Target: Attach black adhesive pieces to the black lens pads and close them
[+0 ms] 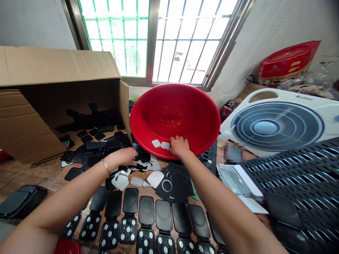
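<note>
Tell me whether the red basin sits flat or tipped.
Tipped: the red basin stands on its lower rim, inside facing the camera, right hand at that rim.

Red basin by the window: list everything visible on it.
The red basin is round, shallow, glossy, plastic by the look, with a broad rim and faint yellow print inside. It stands tilted toward the camera, near rim down among black parts, beside the cardboard box. Two small white pads lie inside by that rim, where the right hand reaches its fingers over it.
</note>
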Motion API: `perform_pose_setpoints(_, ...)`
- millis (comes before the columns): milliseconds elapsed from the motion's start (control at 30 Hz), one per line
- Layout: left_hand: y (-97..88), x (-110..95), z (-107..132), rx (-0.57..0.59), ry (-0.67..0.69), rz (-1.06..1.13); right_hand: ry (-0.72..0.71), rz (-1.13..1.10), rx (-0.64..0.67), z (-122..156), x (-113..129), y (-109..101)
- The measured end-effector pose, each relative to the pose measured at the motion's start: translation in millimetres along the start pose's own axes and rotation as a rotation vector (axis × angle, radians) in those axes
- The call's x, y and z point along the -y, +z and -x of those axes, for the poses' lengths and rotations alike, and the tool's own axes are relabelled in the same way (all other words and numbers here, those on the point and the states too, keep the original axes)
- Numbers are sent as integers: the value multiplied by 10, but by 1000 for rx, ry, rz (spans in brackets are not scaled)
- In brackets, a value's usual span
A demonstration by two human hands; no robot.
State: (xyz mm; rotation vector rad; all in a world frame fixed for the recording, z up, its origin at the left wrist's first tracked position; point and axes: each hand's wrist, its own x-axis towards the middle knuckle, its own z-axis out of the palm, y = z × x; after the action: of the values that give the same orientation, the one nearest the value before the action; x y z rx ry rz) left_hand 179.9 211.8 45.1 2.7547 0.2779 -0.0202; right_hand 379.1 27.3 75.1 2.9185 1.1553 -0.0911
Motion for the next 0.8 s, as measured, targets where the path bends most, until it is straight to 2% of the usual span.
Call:
perform_pose_setpoints(100,-60,-260,-384,-36,-8,-14,72,0,124,-214,-14,-21)
perform_pose_setpoints(200,-12,-501,-788,-128,-83,-50,108,-27,229,-305,7,-20)
perform_pose_setpoints(267,55,-608,-985,-161,-137,-67,84,-62,246,-296,7,-1)
perform_pose_setpoints(367,149,-687,-1146,-177,-201,-64,19,-126,205,-239,-9,43)
perform_pose_setpoints(467,182,-716,-1210,-168,-253,-29,-10,-192,190,-216,-18,66)
perform_pose_setpoints(600,136,-706,-1193,-112,-279,89,-34,-284,229,-211,10,57)
perform_pose_setpoints(700,108,-597,-1028,-55,-283,228,-125,-381,193,-102,97,90)
perform_pose_setpoints(800,135,-397,-738,-6,-320,377,-231,-505,122,114,273,200)
